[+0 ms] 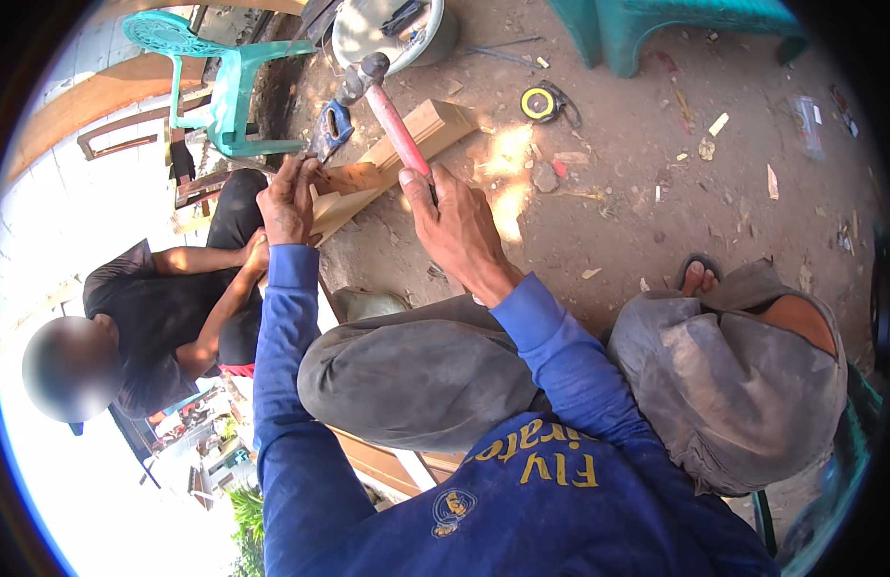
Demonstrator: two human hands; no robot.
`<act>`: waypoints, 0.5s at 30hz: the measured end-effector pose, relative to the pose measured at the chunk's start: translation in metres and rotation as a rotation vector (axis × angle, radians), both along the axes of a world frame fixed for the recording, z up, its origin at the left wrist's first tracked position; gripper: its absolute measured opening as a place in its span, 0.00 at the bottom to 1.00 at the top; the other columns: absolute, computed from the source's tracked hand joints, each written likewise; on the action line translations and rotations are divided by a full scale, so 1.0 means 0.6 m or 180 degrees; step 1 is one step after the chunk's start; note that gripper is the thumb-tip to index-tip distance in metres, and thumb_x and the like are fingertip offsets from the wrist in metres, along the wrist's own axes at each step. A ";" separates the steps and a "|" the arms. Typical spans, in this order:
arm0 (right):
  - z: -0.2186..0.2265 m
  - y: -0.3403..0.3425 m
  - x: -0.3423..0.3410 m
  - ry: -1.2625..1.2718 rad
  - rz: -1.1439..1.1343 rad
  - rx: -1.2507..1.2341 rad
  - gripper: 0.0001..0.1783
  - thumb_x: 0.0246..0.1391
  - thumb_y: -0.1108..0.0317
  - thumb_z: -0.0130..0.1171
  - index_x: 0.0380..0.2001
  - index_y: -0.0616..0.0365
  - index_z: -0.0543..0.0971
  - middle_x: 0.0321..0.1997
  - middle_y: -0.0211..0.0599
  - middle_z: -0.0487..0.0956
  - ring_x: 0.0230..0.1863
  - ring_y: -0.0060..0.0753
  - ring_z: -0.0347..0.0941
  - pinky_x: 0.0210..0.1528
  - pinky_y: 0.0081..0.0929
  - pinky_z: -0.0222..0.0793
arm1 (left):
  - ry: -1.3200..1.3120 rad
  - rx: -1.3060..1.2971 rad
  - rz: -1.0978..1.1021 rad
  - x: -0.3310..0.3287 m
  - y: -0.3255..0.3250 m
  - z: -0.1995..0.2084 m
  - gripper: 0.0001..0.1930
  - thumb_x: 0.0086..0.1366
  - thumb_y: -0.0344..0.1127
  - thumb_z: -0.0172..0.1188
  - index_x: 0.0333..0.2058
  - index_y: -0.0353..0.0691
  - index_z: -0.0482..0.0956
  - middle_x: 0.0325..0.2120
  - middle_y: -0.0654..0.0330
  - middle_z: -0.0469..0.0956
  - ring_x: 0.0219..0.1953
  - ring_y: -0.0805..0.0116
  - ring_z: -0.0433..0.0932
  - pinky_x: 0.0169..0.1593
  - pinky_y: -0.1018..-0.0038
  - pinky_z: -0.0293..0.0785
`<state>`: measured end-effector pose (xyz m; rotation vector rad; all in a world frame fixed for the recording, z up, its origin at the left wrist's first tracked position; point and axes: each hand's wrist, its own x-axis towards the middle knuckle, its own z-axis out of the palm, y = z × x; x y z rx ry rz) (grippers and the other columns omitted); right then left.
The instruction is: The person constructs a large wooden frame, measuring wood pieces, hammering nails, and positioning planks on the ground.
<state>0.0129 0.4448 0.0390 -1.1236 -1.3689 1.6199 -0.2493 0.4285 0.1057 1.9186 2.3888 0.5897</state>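
Both hands work at a wooden block on the dirt ground.

Right hand (459, 231) is clenched around the red handle of a hammer (392, 115), head raised above the wooden block (406, 144). Left hand (289, 200) pinches something small on the block's near end. Another person (166, 308) crouches at the left, near a green plastic chair (224, 87).
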 end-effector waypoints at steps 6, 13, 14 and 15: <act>0.003 -0.002 0.006 0.0005 0.0131 -0.0033 0.25 0.69 0.49 0.51 0.38 0.66 0.74 0.29 0.62 0.78 0.29 0.67 0.77 0.32 0.57 0.71 | 0.0232 -0.0005 -0.0251 0.033 0.012 0.006 0.06 0.68 0.33 0.64 0.38 0.37 0.84 0.24 0.53 0.83 0.26 0.67 0.83 0.34 0.72 0.76; 0.008 -0.011 0.006 0.0022 0.0258 0.0011 0.26 0.69 0.48 0.51 0.36 0.66 0.75 0.25 0.61 0.77 0.28 0.64 0.77 0.29 0.54 0.71 | 0.0475 -0.0064 -0.0291 0.033 0.007 0.005 0.06 0.66 0.33 0.66 0.39 0.38 0.83 0.26 0.50 0.83 0.27 0.61 0.84 0.34 0.70 0.77; 0.009 -0.013 0.005 0.0023 0.0263 0.0009 0.26 0.69 0.48 0.51 0.36 0.66 0.75 0.25 0.61 0.77 0.28 0.64 0.77 0.29 0.54 0.71 | 0.0475 -0.0066 -0.0286 0.031 0.005 0.003 0.06 0.66 0.33 0.66 0.39 0.38 0.83 0.26 0.50 0.83 0.27 0.61 0.84 0.34 0.70 0.77; 0.011 -0.017 0.003 0.0089 0.0144 0.0160 0.26 0.69 0.48 0.51 0.36 0.66 0.75 0.23 0.59 0.76 0.27 0.64 0.77 0.29 0.54 0.71 | 0.0461 -0.0057 -0.0406 0.027 0.003 0.000 0.06 0.66 0.33 0.66 0.39 0.38 0.84 0.27 0.49 0.83 0.28 0.59 0.85 0.34 0.70 0.77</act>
